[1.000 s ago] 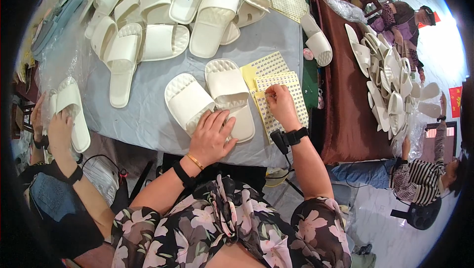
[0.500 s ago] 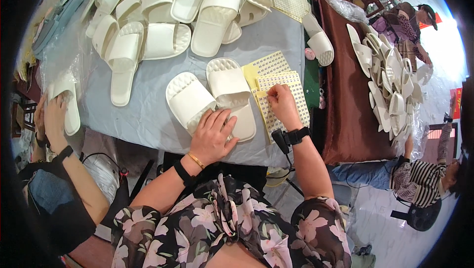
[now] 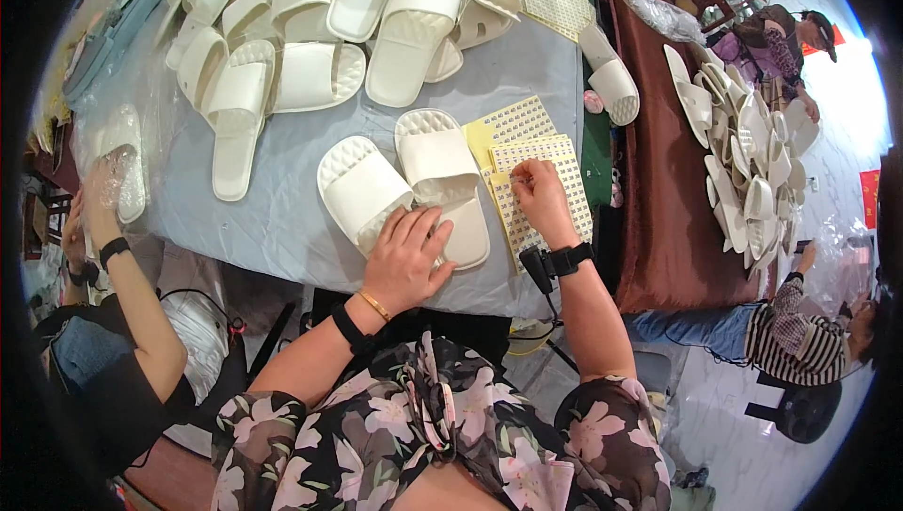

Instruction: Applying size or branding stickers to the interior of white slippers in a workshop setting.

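Observation:
A pair of cream slippers, the left slipper (image 3: 362, 189) and the right slipper (image 3: 439, 167), lies side by side on the grey-covered table, toes pointing away from me. My left hand (image 3: 404, 252) rests across their near ends, fingers stretched out and lying over the soles. To the right is a stack of yellow-backed sticker sheets (image 3: 562, 172) with rows of small printed labels. Over its left part, my right hand (image 3: 538, 196) is closed in a pinch, a tiny pale sticker seeming to sit at the fingertips; the fingers partly hide it.
Many cream slippers (image 3: 306, 73) are heaped at the far left. More sticker sheets (image 3: 555, 3) lie at the far edge. A brown-covered table (image 3: 649, 247) on the right bears another slipper pile (image 3: 752, 172). At left, a co-worker's hands (image 3: 99, 200) handle a bagged slipper (image 3: 132, 158); other people work at right.
My hands and the slipper pair have barely moved. The co-worker's slipper at left is now inside clear plastic and farther up. At right, a person in stripes has shifted, holding clear plastic.

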Demonstrator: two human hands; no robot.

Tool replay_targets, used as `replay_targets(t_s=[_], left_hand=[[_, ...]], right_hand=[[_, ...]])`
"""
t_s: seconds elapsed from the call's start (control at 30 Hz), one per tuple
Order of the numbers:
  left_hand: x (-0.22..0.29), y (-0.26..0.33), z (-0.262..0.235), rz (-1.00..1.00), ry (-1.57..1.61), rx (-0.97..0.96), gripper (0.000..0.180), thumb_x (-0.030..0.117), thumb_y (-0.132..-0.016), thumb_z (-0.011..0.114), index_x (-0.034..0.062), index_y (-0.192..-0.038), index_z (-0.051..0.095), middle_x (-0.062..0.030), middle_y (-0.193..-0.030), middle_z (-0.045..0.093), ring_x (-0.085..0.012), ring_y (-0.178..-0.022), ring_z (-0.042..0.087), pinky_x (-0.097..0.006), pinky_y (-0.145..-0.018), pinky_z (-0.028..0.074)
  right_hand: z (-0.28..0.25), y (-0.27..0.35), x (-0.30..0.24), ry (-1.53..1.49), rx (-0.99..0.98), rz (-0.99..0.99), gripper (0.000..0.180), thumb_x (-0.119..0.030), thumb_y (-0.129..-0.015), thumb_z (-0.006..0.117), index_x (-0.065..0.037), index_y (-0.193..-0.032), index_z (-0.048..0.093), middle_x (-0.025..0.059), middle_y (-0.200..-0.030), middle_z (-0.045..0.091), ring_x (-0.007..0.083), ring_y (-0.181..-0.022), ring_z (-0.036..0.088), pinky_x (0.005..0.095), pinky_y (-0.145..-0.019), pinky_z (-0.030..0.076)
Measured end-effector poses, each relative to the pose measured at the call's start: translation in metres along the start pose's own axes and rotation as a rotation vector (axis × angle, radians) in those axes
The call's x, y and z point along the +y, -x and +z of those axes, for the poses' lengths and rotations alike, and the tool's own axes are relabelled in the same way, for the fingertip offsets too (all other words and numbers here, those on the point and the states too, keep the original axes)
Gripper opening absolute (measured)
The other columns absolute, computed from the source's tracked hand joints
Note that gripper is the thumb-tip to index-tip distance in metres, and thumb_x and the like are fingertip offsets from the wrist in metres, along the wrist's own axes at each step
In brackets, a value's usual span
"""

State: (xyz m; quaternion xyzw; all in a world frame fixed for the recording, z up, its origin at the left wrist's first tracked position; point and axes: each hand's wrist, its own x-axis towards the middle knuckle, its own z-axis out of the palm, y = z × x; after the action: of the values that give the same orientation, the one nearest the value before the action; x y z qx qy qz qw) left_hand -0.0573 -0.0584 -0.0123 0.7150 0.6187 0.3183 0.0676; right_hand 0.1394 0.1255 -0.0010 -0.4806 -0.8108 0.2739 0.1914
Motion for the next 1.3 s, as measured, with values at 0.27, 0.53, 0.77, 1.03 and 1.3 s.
replay_targets(t_s=[0.27,0.53,0.77,1.03,1.3], left_hand=[[0.001,0.0,0.001,-0.005,0.006,-0.004,0.053,0.032,-0.077,0.071,0.0079,-0.123,0.057,-0.0137,-0.129,0.054,-0.0316,-0.121,0.05,-0.047,-0.109,0.034],[-0.001,0.001,0.001,0.004,0.013,0.016,0.052,0.031,-0.077,0.071,0.0072,-0.121,0.058,-0.014,-0.128,0.055,-0.0312,-0.12,0.051,-0.047,-0.108,0.035],[0.0,0.0,-0.002,0.001,0.006,0.024,0.051,0.032,-0.078,0.071,0.0068,-0.12,0.059,-0.0141,-0.128,0.055,-0.0309,-0.12,0.051,-0.047,-0.108,0.035],[-0.001,0.001,-0.002,-0.003,0.023,0.008,0.053,0.032,-0.077,0.071,0.0067,-0.122,0.058,-0.014,-0.128,0.054,-0.0305,-0.121,0.05,-0.047,-0.108,0.035],[-0.001,0.0,-0.002,-0.016,0.046,0.009,0.057,0.032,-0.077,0.071,0.0044,-0.124,0.055,-0.014,-0.129,0.054,-0.0305,-0.121,0.05,-0.046,-0.108,0.035]], right_hand=[[0.002,0.0,0.008,-0.035,0.003,0.051,0.018,0.002,-0.078,0.067,0.0,-0.092,0.056,0.0152,-0.094,0.054,0.0293,-0.08,0.059,0.0368,-0.073,0.05],[0.001,0.004,0.015,-0.08,-0.02,0.035,0.021,0.002,-0.077,0.068,0.0,-0.092,0.054,0.0116,-0.093,0.052,0.0232,-0.076,0.056,0.0329,-0.07,0.048],[-0.014,0.01,-0.002,-0.172,-0.008,-0.054,0.019,0.001,-0.078,0.063,-0.001,-0.094,0.054,0.0093,-0.093,0.05,0.0189,-0.078,0.054,0.0307,-0.069,0.047],[0.011,0.034,-0.051,-0.34,-0.329,0.066,0.022,-0.007,-0.081,0.063,0.0,-0.101,0.058,0.0067,-0.079,0.059,0.0153,-0.07,0.056,0.0284,-0.066,0.047],[0.022,0.029,-0.058,-0.286,-0.41,0.072,0.021,-0.007,-0.081,0.063,0.002,-0.1,0.059,0.0088,-0.077,0.062,0.0176,-0.07,0.059,0.0307,-0.066,0.049]])
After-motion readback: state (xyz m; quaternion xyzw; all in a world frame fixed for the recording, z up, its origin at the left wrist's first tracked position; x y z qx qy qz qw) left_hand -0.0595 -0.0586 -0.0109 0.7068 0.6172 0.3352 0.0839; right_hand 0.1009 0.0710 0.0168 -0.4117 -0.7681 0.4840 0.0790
